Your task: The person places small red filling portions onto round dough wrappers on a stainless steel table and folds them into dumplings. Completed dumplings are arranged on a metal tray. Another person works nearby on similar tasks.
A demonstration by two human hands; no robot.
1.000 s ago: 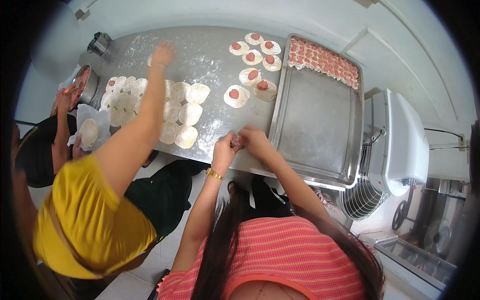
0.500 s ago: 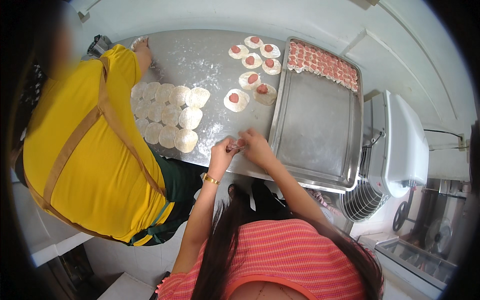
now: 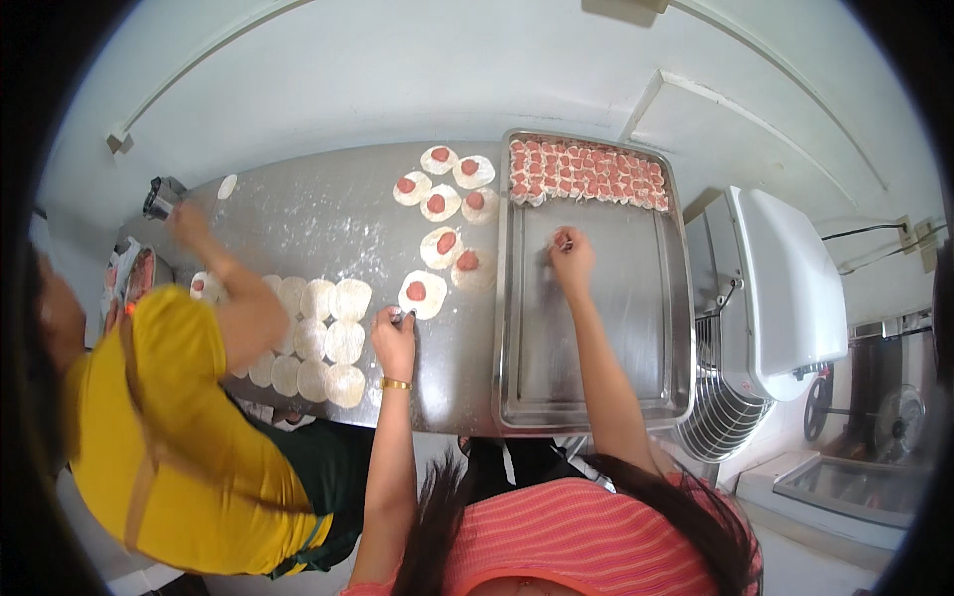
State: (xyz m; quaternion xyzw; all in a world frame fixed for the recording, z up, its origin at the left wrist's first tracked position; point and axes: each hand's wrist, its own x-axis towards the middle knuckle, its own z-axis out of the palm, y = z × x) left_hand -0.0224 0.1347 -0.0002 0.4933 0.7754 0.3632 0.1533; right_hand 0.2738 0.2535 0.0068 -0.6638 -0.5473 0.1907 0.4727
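My left hand (image 3: 394,341) pinches the near edge of a round dough wrapper (image 3: 429,302), which lies on the steel table with a lump of pink meat filling on it. My right hand (image 3: 571,263) is over the large steel tray (image 3: 596,343), its fingers closed around a small dumpling (image 3: 563,239), mostly hidden by them. Rows of open-topped dumplings (image 3: 586,174) with pink filling fill the far end of the tray. Several more wrappers topped with filling (image 3: 437,204) lie on the table left of the tray.
Plain floured wrappers (image 3: 345,341) lie in rows on the table's left part. A co-worker in a yellow shirt (image 3: 199,397) stands at left, one arm reaching over the table near a metal container (image 3: 162,199). Right of the tray stands a white machine (image 3: 775,288) with a wire guard.
My hands, together at the table's near edge before, have parted: the right moved over the tray with the dumpling, the left to a filled wrapper. The co-worker's arm has swung back, and the view has shifted.
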